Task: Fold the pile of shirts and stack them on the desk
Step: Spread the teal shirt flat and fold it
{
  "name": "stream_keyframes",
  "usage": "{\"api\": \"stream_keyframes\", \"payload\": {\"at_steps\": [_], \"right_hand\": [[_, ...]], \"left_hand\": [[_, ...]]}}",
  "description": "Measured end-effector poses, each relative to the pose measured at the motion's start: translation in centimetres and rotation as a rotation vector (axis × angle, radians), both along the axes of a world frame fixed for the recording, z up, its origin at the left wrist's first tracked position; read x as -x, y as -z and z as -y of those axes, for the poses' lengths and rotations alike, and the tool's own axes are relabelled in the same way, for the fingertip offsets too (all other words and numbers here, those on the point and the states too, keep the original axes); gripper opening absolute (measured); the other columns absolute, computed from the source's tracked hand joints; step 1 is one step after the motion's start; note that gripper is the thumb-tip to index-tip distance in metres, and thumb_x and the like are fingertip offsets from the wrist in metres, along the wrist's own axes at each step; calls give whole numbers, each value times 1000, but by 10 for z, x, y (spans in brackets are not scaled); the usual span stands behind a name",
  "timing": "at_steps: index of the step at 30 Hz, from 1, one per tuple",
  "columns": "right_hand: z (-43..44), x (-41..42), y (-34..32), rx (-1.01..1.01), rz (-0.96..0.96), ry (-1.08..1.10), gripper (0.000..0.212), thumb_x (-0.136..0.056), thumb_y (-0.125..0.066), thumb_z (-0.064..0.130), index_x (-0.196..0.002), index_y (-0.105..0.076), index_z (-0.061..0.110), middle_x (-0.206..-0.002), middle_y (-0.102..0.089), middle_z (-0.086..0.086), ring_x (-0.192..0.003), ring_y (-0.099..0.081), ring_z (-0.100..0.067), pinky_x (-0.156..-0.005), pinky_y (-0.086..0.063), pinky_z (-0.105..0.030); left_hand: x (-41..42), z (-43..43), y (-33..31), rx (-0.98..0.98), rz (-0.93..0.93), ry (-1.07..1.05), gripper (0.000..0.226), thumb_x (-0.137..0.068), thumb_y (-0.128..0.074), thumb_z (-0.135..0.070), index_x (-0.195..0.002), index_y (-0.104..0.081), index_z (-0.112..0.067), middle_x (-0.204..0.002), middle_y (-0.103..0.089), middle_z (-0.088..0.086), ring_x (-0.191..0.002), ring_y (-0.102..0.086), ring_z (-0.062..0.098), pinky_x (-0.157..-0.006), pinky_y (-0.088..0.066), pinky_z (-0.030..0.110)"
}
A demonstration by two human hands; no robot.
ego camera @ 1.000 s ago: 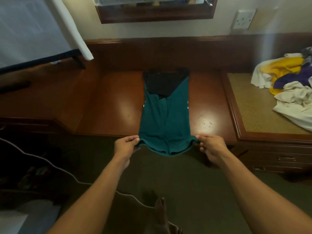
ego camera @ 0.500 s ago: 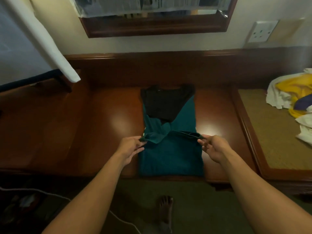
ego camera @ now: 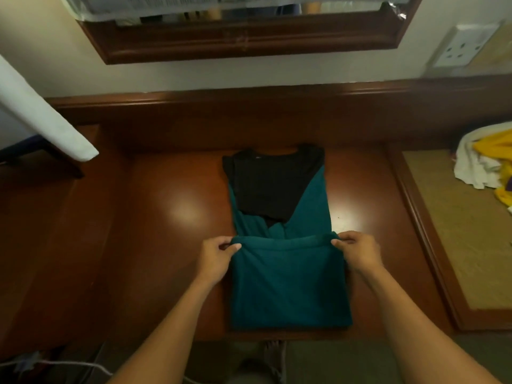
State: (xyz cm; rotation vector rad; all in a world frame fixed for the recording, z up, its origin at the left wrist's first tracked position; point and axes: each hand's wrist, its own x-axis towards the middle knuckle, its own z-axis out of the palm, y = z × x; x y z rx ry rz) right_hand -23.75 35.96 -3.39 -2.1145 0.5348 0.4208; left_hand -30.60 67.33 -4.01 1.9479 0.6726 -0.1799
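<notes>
Your left hand [ego camera: 219, 254] and right hand [ego camera: 357, 252] pinch the half-folded teal fabric shirt [ego camera: 288, 286] by the glossy brown wooden desk's [ego camera: 166, 245] front edge; the crumpled white-and-yellow shirt pile [ego camera: 482, 167] at its right end awaits folding.

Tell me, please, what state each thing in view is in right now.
teal shirt, flat on the desk, sides folded in, bottom hem doubled up to about mid-length.
left hand, pinches the hem's left corner.
right hand, pinches the hem's right corner.
pile of shirts, unfolded and crumpled, on the woven surface to the right.
</notes>
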Motion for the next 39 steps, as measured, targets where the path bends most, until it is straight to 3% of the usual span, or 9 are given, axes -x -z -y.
{"api": "stream_keyframes", "payload": {"at_steps": [3,7,11,16,19,28,30,35,39], "right_hand": [[5,-11,-12,-122,59,40,9,-88,-76,9,-88,-74,17,-84,-73,5,-79,-67,-6,-60,-45,-9],[2,-30,4,-173,21,108,9,-89,-75,7,-90,-75,16,-89,-75,-2,-81,-70,-15,-61,-50,-17],[-3,-36,28,-132,-38,116,15,-91,-73,5,-105,-76,6,-91,-73,-4,-76,-66,-12,-60,-48,-17],[-6,-30,39,-47,15,179,17,-91,-74,11,-108,-78,10,-89,-74,1,-82,-69,-14,-78,-57,-26],[-9,-26,43,-18,46,163,21,-91,-74,13,-112,-77,13,-103,-76,-2,-91,-68,-17,-93,-55,-30],[-11,-23,48,169,43,41,19,-93,-71,14,-111,-78,14,-93,-74,-4,-73,-63,-15,-70,-49,-20],[-10,-23,47,216,39,3,20,-93,-72,17,-112,-76,15,-91,-73,-2,-71,-62,-14,-65,-48,-22],[-6,-3,44,158,62,53,49,-89,-77,20,-134,-61,15,-103,-70,-4,-95,-65,-23,-89,-57,-38],[-1,34,40,181,119,-20,53,-86,-80,20,-134,-55,17,-114,-62,1,-103,-58,-16,-92,-54,-39]], "left_hand": [[-16,-2,1,27,45,-37,14,-91,-71,-4,-92,-73,-17,-79,-71,-7,-55,-59,-5,-57,-49,15],[-28,-7,18,5,-7,-23,13,-91,-72,-7,-99,-74,-16,-94,-71,-7,-84,-66,11,-83,-55,33],[-34,-5,33,46,-102,-125,37,-91,-73,-9,-126,-64,-2,-103,-71,14,-85,-64,22,-80,-52,33],[-36,4,42,164,-186,-141,10,-94,-71,-12,-104,-69,-10,-98,-68,1,-101,-64,22,-89,-50,30],[-39,1,46,142,-175,-136,20,-90,-76,-17,-105,-65,-9,-111,-67,3,-104,-63,21,-93,-51,33],[-36,-2,53,-49,-104,-172,27,-83,-81,-7,-83,-55,-16,-80,-59,4,-77,-58,24,-75,-51,36],[-26,0,53,-170,-87,-117,25,-83,-82,-18,-90,-58,-17,-85,-59,0,-81,-59,22,-75,-52,35],[4,7,47,-209,-59,-34,37,-86,-80,-22,-116,-59,-17,-91,-62,-5,-86,-63,19,-80,-57,40],[45,21,41,-337,-38,104,61,-87,-79,-20,-137,-46,-26,-121,-48,-6,-110,-51,12,-95,-50,33]]}}
